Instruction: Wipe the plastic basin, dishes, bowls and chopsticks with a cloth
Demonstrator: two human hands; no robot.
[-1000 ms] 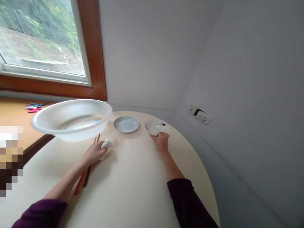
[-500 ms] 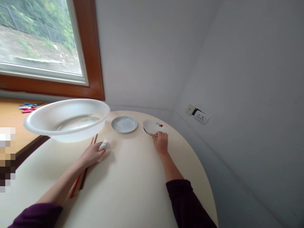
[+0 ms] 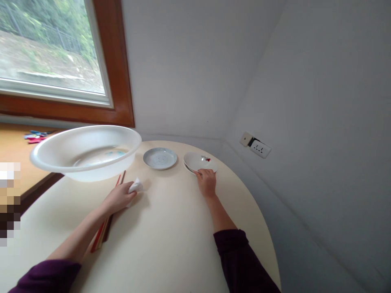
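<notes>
Crumpled white tissue (image 3: 136,186) pokes out of my left hand (image 3: 122,196), which is closed around it just above the table. Beneath that forearm lie several chopsticks (image 3: 99,238), red, pale and dark brown, partly hidden by the arm. My right hand (image 3: 207,182) grips the near rim of a white dish (image 3: 195,160) with a small red design. This dish rests slightly tilted on another white dish (image 3: 187,168), of which only the left edge shows. To their left, a pale grey-blue plate (image 3: 160,158) lies flat, touched by neither hand.
A large translucent plastic basin (image 3: 88,171) stands at the left of the round cream table (image 3: 171,244). Beyond it, a wooden surface (image 3: 12,142) holds small blue and red items (image 3: 36,137). Walls meet in a corner behind the table, with a socket (image 3: 260,149) on the right.
Hardly anything differs. Both hands keep their hold in nearly the same places, and the view has shifted very slightly.
</notes>
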